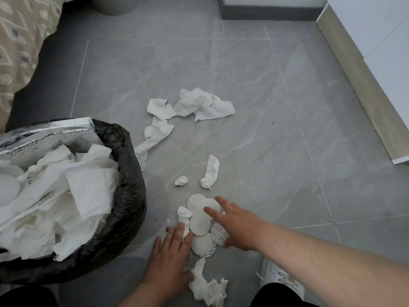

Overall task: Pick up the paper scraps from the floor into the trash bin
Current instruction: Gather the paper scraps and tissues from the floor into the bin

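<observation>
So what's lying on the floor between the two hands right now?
In the head view, round white pads overlap between the left hand and right hand, with a printed foil seal and a crumpled tissue scrap beside them.

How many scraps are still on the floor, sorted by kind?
Crumpled tissues: about 8
Round white pads: 4
Printed foil seals: about 4
Total: about 16; some overlap or are hidden under the left hand and right hand.

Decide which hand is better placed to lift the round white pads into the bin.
Probably the left hand: it rests beside the round pads and nearer the bin. The right hand would have to cross over.
</observation>
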A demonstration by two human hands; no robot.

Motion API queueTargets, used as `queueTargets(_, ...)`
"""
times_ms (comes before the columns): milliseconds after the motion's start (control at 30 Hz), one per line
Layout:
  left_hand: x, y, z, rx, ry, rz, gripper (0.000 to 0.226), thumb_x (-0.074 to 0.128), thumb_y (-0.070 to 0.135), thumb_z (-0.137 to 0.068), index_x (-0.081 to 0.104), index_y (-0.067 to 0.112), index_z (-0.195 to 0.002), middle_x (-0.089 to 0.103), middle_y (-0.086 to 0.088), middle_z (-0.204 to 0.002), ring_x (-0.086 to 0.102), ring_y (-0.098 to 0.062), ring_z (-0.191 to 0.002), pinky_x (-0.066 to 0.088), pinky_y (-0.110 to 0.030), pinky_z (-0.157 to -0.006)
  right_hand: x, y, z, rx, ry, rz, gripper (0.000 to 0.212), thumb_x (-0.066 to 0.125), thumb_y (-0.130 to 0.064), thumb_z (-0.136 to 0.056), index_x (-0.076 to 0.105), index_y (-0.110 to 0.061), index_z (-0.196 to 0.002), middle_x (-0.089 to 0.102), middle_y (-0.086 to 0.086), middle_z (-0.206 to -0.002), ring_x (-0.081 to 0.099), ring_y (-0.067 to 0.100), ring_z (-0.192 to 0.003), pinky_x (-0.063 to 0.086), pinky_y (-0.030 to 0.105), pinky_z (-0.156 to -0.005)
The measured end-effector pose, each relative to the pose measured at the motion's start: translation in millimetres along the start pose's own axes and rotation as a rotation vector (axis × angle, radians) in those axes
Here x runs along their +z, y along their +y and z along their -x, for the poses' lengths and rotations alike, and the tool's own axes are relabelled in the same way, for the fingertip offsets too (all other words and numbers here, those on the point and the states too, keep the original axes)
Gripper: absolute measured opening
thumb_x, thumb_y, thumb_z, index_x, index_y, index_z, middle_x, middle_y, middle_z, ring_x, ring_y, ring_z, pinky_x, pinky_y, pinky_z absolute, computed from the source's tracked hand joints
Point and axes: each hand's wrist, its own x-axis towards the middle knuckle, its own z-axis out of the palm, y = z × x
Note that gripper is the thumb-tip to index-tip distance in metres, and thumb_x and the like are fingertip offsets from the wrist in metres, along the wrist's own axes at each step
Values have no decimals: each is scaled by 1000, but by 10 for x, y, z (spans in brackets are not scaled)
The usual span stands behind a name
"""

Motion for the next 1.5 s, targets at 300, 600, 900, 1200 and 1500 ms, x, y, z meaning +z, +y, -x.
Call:
queueTargets(300,-60,347,21,-100,-60,128,120,44,80,-58,-6,21,-150,-16,-10,-156,-10,-26,-144,21,-66,-105,-17,-85,-419,-155,78,464,119,76,-29,-76,-18,-32,-148,-31,14,-154,14,39,-141,44,45,-96)
queueTargets(600,229,474,43,-73,-58,88,95,82,42,-18,49,19,-103,71,-14,-106,71,-32,-88,55,-49,-62,-74,-35,-422,-191,59,437,73,70,-25,-80,30,-19,-141,23,14,-149,36,36,-126,45,45,-92)
queueTargets(900,133,332,53,35,38,150,52,80,32,-16,68,26,-67,71,3,-87,66,-17,-67,48,-26,-43,61,93,-336,-59,116,188,55,62,-21,-84,40,-24,-134,40,9,-127,44,31,-111,45,40,-82)
queueTargets(1200,-174,181,8,-26,114,275,28,64,12,-67,56,21,-92,57,8,-109,61,-18,-92,50,-27,-69,189,109,-377,105,115,-207,37,65,-17,-82,50,-23,-116,43,4,-119,51,27,-107,47,33,-87)
queueTargets(1500,-1180,210,-40,-176,200,688,23,52,11,-71,62,29,-80,61,7,-86,53,-8,-76,39,-10,-61,-821,63,6,194,173,-372,27,66,-12,-72,58,-25,-94,55,-6,-91,53,16,-83,36,15,-54)
